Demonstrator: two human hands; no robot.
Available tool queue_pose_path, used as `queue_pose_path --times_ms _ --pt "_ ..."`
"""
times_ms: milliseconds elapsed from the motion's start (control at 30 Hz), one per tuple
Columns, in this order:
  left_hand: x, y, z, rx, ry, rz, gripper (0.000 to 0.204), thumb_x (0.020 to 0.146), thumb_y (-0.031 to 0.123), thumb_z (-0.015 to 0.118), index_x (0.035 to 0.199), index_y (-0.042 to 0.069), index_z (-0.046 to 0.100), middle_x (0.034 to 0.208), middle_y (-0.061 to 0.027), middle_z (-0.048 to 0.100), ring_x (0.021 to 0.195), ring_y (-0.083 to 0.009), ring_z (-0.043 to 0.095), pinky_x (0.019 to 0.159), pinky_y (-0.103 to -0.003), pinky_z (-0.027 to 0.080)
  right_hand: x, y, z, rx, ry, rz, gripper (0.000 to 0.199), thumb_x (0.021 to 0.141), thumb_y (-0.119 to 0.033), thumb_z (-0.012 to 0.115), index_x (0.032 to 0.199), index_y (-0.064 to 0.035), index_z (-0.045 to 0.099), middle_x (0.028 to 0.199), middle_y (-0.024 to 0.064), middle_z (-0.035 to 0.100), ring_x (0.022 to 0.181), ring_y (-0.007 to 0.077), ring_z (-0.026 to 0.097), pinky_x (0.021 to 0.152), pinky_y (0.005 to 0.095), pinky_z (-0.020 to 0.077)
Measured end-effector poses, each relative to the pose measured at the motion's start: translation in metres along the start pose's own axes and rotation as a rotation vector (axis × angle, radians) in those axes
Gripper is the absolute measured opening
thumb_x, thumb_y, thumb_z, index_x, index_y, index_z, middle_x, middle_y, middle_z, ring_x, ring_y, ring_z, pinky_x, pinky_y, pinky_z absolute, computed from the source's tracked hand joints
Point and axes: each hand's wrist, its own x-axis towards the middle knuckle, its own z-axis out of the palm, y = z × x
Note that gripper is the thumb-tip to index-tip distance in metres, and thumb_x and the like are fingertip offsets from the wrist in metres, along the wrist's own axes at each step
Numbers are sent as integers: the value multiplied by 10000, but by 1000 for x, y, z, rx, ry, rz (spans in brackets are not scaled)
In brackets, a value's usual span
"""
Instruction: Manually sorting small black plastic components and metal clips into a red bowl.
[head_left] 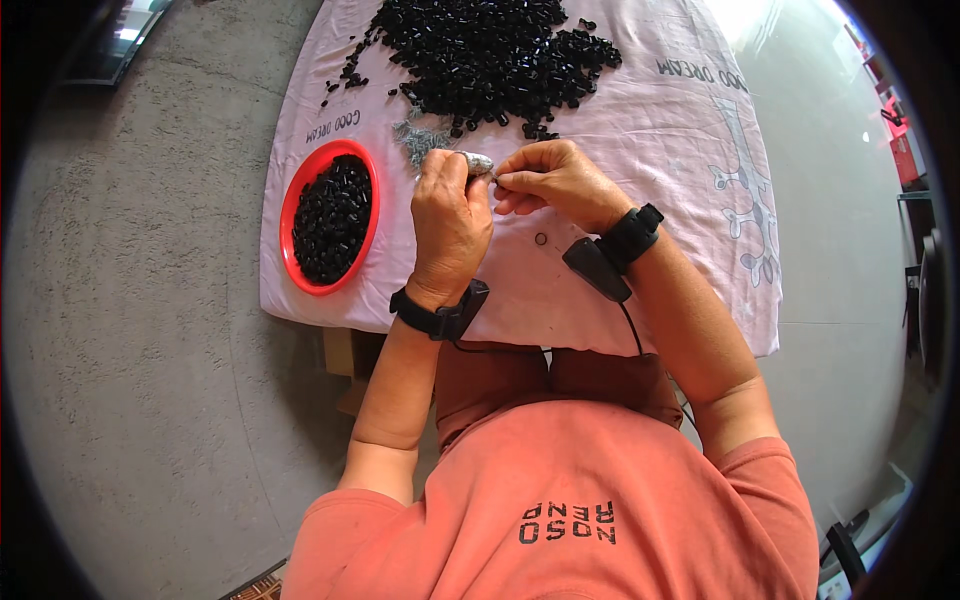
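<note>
My left hand (450,215) is closed round a stubby silvery-white thing (478,162), whose rounded end sticks out toward my right hand; its kind cannot be made out. With thumb and fingertips pinched together, my right hand (562,180) meets it at that end. Whatever sits in this pinch is too small to name. Just beyond my left hand lies a patch of grey shavings or fibres (420,138). A large heap of small, shiny black tube-shaped parts (480,65) spreads over the far side of the table. Similar black parts (332,220) fill a red oval basin (374,225) to my left.
A pink printed cloth (690,180) covers the table. One small dark ring (541,239) rests on it, below my right hand. Both wrists wear black straps with boxes, and a cable hangs from the right box (594,270). Grey floor (150,280) surrounds the table.
</note>
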Motion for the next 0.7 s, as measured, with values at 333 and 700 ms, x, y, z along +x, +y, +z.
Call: queue_pose_path --times_ms 333,700 --pt "-2 0 -3 -176 -60 -117 90 882 -35 675 968 -9 666 896 -72 616 763 -163 656 676 -294 524 -1 1 1 -8 -5 -14 191 981 -132 654 1091 21 685 941 93 725 810 159 734 711 254 595" --pt "2 -14 -13 -638 -196 -396 203 951 -27 600 1133 -41 688 976 -40 639 834 -112 681 761 -242 560 -3 -4 2 -20 -24 -15 189 983 -125 639 1089 29 669 948 105 715 818 172 736 718 255 595"
